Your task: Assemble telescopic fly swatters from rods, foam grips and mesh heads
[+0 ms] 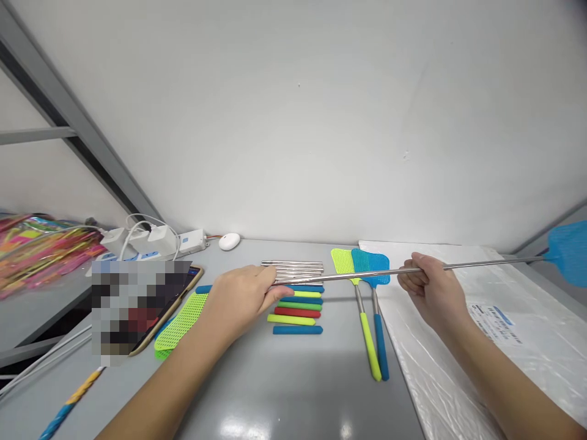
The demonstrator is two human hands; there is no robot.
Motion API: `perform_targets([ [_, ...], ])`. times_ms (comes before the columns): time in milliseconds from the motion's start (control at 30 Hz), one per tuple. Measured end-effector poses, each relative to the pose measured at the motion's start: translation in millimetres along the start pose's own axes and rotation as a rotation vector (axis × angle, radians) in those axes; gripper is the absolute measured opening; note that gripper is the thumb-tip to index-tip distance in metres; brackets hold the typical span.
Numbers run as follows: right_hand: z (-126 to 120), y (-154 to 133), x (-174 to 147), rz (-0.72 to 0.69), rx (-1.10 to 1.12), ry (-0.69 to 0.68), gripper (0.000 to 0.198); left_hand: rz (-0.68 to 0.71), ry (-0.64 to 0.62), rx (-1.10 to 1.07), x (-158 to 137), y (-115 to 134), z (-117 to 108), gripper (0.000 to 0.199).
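Note:
A fly swatter with a long metal rod [367, 274] stretches across the view, its blue paddle [568, 253] at the far right edge. My left hand [243, 296] is closed round its left end. A short blue piece [203, 289] shows behind that hand; whether it belongs to this swatter I cannot tell. My right hand [431, 284] pinches the rod farther along. Under the rod lie several coloured handles [298, 311] in a column and a row of metal rods [293, 267]. Two assembled swatters, a yellow-green one [367, 342] and a blue one [380, 342], lie between my hands.
Yellow-green swatter paddles [181, 327] lie by my left forearm, beside a partly blurred phone [151, 311]. A power strip with chargers [147, 241] and a white mouse-like object [229, 241] stand along the wall. White plastic packaging [527, 366] covers the right side.

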State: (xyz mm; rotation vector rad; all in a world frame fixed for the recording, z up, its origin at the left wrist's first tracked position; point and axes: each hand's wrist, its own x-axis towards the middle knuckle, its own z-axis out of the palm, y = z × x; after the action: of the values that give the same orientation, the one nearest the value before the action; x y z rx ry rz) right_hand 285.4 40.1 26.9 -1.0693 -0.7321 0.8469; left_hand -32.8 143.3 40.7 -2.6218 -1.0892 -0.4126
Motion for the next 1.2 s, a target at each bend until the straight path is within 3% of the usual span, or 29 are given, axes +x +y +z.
perform_targets([
  [133, 14.0, 12.2, -10.3, 0.086, 0.035, -0.019, 0.049, 0.032, 0.092, 0.059, 0.0, 12.2, -0.5, 0.047],
  [300, 35.4, 29.5, -33.6, 0.168, -0.047, -0.189, 0.05, 0.16, 0.171, -0.026, -4.3, 45.9, 1.7, 0.048],
  [467, 48.3, 41.8, -52.3, 0.148, -0.249, -0.332, 0.054, 0.17, 0.171, -0.066, -8.4, 66.9, 5.0, 0.047],
  [700, 49.1, 34.2, -52.7, 0.112, -0.393, -0.365, 0.053, 0.2, 0.258, -0.036, -2.9, 39.4, -1.4, 0.052],
  [933, 25.1, 14.8, -36.1, 0.103, -0.281, -0.256, 0.052, 0.065, 0.35, 0.095, -3.6, -2.7, -6.4, 0.047],
  [1200, 21.6, 19.8, -29.2, 0.131, -0.245, -0.269, 0.052, 0.051, 0.378, 0.111, 0.6, -16.3, 1.9, 0.043],
])
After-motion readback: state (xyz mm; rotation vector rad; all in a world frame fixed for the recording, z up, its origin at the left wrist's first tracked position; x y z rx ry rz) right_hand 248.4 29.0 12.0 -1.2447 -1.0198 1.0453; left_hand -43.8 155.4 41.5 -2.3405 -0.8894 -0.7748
